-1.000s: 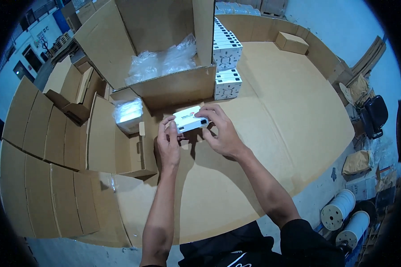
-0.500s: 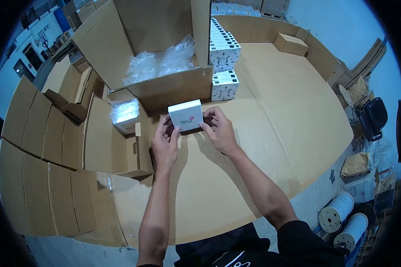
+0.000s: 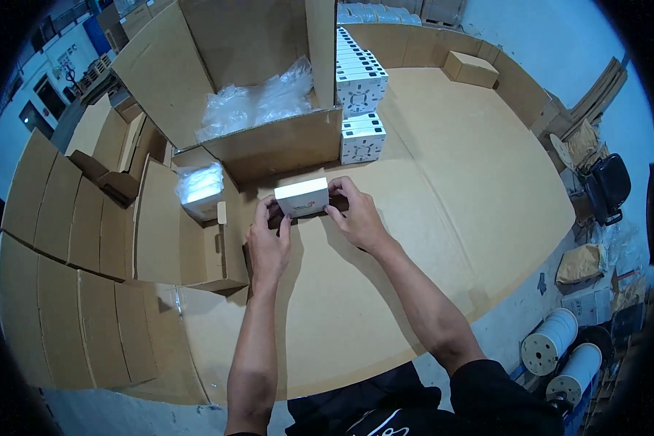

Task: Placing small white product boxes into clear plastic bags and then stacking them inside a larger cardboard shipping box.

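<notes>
A small white box (image 3: 302,198) with a small red mark and dark print on its front is held by its two sides above the cardboard-covered table. My left hand (image 3: 269,238) grips its left end, thumb at the front lower corner and fingers behind. At the right end my right hand (image 3: 359,218) pinches it in much the same way. An open brown carton (image 3: 160,232) stands close to my left hand, with plastic-wrapped white boxes (image 3: 200,190) in its far end. Just beyond the held box is a large open carton (image 3: 280,149) containing crumpled clear plastic bags (image 3: 254,105).
Stacked white printed boxes (image 3: 362,138) stand right of the large carton. A closed brown box (image 3: 471,69) sits at the table's far right, by a cardboard border (image 3: 519,94). Another carton (image 3: 116,149) lies at the left. White cable spools (image 3: 550,339) are on the floor, lower right.
The white box has tipped so that more of its top and less of its printed front shows. Both hands keep hold of its sides. The view has shifted slightly.
</notes>
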`<state>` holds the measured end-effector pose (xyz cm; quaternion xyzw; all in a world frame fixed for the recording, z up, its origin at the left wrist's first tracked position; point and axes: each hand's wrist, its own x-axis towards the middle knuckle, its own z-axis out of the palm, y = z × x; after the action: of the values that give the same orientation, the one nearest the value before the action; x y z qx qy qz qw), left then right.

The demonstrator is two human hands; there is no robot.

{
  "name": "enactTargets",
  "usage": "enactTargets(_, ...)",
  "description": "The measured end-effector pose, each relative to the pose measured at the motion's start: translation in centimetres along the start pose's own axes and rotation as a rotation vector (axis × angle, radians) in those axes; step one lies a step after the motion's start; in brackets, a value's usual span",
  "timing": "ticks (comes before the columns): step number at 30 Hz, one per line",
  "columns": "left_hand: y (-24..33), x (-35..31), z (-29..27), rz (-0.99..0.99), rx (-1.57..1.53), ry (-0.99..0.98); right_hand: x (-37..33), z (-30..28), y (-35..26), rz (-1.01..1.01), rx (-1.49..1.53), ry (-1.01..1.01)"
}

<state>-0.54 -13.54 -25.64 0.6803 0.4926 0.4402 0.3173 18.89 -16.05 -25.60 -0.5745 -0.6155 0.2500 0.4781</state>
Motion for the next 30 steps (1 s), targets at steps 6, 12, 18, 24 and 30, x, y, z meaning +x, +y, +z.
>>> enactTargets(6,0.5,-0.2,0.3,0.007,0.029,0.033,0.1,-0.2,0.6,-0.113,0.009,0.028)
enactTargets(12,2.2,-0.6,-0.2,0.031,-0.17,0.148,0.0,-0.7,2.0,-0.021,0.032,0.125)
enactTargets(18,5.6,0.7,-1.4,0.241,0.001,0.279,-0.2,0.2,2.2,-0.032,0.002,0.145)
enactTargets(24,12.4,10.9,-0.9,0.302,-0.038,0.339,-0.5,-0.8,3.3,0.022,-0.001,0.155)
enactTargets(30,10.3,26.3,-3.5,0.169,0.208,0.195,-0.6,-0.3,1.7,-0.009,-0.029,0.134)
